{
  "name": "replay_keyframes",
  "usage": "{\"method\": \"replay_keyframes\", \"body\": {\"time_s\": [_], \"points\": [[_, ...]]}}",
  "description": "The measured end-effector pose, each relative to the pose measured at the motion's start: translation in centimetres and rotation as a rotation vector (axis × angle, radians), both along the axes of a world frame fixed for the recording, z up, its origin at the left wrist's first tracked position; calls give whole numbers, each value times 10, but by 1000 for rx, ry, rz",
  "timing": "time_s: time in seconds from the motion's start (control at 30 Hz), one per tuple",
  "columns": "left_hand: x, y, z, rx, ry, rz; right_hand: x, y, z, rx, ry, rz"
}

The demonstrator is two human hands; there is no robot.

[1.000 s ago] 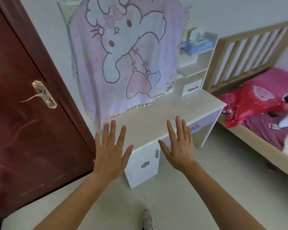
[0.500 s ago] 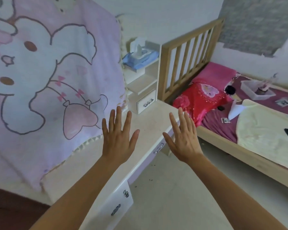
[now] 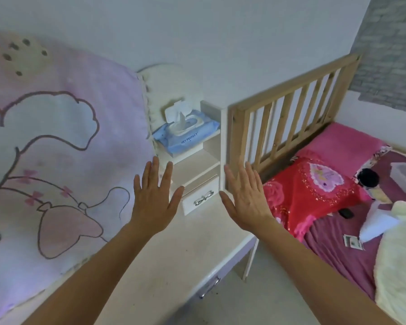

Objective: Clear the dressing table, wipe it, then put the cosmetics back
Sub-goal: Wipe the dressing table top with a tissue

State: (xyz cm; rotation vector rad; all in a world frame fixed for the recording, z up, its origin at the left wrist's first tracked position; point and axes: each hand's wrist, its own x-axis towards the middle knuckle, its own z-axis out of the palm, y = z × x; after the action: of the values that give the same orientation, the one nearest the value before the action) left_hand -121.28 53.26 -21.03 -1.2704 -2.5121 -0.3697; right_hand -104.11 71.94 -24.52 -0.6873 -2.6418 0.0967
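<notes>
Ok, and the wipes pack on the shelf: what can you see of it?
The wipes pack is a soft light-blue plastic pouch with dark print reading HEY PERFECT on its front. Its white hinged lid stands open and one white wipe sticks up from the opening. It lies flat on the top shelf of the white unit at the back of the dressing table, next to the pink blanket. The left hand and right hand hover open in front, not touching it.

My left hand (image 3: 154, 202) is raised flat, fingers spread; my right hand (image 3: 245, 200) likewise, palm down; both arms outstretched.
</notes>
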Motion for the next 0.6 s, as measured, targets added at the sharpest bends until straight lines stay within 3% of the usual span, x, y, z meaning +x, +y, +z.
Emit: {"method": "replay_keyframes", "body": {"time_s": [0.2, 0.5, 0.6], "points": [[-43, 59, 36, 71, -12, 161, -68, 85, 46, -8, 65, 157], [-108, 125, 29, 87, -27, 68, -158, 143, 69, -80, 113, 353], [-128, 150, 21, 131, -43, 123, -182, 155, 74, -73, 87, 394]]}}
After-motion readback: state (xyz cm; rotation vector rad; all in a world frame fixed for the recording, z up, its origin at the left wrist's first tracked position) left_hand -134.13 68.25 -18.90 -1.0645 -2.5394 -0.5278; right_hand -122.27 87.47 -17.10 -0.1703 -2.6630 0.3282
